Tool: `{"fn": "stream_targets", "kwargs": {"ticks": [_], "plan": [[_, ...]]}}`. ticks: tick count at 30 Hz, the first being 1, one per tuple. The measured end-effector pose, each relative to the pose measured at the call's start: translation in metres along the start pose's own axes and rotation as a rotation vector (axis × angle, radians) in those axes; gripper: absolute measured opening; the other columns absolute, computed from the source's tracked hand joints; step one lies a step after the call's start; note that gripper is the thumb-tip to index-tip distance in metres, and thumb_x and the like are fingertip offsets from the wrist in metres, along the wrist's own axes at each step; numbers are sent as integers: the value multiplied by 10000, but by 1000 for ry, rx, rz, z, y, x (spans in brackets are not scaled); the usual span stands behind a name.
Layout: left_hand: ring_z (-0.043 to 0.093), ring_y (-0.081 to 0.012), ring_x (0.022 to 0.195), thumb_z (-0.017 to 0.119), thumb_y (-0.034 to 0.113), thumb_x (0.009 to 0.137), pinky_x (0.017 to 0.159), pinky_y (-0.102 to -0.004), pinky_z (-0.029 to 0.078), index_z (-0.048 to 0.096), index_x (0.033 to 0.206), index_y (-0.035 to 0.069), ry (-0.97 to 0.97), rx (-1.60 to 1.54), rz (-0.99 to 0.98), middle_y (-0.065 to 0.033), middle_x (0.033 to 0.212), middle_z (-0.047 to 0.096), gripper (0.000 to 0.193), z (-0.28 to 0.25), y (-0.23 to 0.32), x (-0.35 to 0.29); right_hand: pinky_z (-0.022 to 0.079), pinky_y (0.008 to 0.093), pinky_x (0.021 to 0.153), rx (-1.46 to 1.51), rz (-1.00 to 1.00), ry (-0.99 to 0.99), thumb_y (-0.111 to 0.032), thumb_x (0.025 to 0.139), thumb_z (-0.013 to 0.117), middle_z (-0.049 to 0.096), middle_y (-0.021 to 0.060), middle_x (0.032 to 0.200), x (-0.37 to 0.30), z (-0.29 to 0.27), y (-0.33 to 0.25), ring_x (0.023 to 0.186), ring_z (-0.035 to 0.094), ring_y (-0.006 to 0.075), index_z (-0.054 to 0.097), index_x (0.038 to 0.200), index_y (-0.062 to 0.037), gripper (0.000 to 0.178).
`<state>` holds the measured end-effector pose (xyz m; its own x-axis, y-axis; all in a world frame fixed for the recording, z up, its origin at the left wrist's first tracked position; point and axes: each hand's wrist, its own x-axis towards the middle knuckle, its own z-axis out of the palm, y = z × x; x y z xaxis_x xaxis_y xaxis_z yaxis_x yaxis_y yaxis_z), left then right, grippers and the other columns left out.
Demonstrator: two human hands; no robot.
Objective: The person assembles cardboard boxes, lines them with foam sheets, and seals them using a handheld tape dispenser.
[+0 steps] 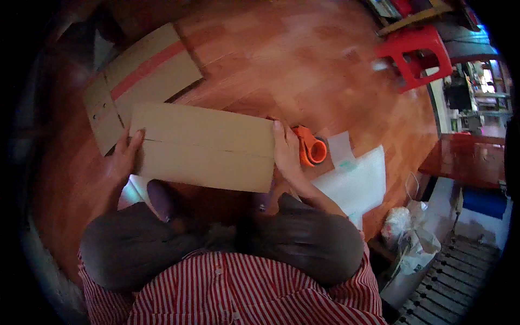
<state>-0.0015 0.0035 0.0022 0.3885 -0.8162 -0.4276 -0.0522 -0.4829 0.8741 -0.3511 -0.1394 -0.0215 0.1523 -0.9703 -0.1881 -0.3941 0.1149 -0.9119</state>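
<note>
Over the floor [303, 70], cardboard box [206, 149]: I see it gripped at both ends.
Left hand [123, 154]: half-closed, fingers on the left end.
Right hand [287, 149]: half-closed, clasping the right end.
Hidden: I can't see the underside.

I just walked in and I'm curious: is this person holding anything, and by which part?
Yes, a cardboard box, held by its two short ends: the left hand at its left end, the right hand at its right.
</note>
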Motion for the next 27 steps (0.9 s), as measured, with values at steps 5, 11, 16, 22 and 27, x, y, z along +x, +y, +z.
{"fn": "stream_targets", "kwargs": {"ticks": [5,11,16,22,27], "plan": [[439,-214,1156,497,351,905,1000,-305,304,274,1386,14,29,37,95,-152,1256,467,628,-7,-2,2,411,373,859,-213,-43,232,-333,831,599,594,200,915,14,-44,53,918,560,273,557,980,44,407],[437,-213,1155,492,356,900,987,-302,315,288,1377,0,40,117,-21,-152,1272,460,628,-5,12,-4,452,421,792,-1071,-343,205,-369,704,706,587,187,840,-3,-90,175,789,571,347,582,913,54,488],[473,-208,1113,500,378,900,979,-291,322,259,1398,32,-13,79,45,-158,1210,507,652,-3,8,2,471,446,686,-929,-156,12,-357,719,694,593,180,779,13,-122,191,720,589,362,606,865,37,429],[521,-198,1046,503,373,898,904,-282,393,252,1405,56,12,102,52,-135,1162,548,649,-5,13,-5,502,351,593,-313,-195,-79,-276,728,673,631,106,838,26,-121,12,686,612,223,612,905,40,367],[556,-217,986,504,386,890,859,-313,426,249,1404,58,-62,8,82,-156,1111,576,661,-5,18,-2,502,273,620,100,-73,-386,-151,672,632,626,40,856,10,-81,-128,726,593,124,620,896,34,291]]}}
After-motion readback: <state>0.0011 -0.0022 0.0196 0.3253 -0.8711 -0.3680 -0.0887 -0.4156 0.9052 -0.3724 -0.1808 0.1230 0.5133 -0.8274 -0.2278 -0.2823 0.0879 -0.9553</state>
